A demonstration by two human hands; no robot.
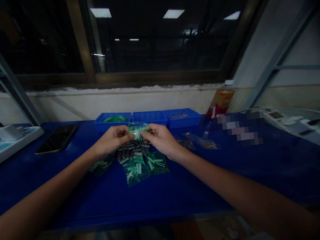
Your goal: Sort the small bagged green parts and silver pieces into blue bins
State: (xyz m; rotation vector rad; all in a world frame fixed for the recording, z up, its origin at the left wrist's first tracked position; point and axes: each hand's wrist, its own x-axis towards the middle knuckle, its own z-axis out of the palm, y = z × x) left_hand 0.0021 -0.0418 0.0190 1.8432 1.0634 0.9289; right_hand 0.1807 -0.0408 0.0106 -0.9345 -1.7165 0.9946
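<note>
Both hands, left hand (112, 139) and right hand (159, 136), pinch 1 small green-tinted plastic bag (137, 129) by its opposite edges, holding it taut above the heap of dark metal parts (132, 151). Filled bags (144, 167) lie just in front of that heap; 3 blue bins (148, 118) sit behind it.

A black phone (56, 139) lies on the blue surface (157, 191), left. Three blue bins (148, 118) line the rear edge. A red-and-yellow packet (220, 103) stands right.

Small clear plastic bag (138, 129): greenish contents, pinched at both top corners between the left hand (112, 139) and right hand (160, 138), held above the tabletop, just above a pile of dark parts (131, 151).
</note>
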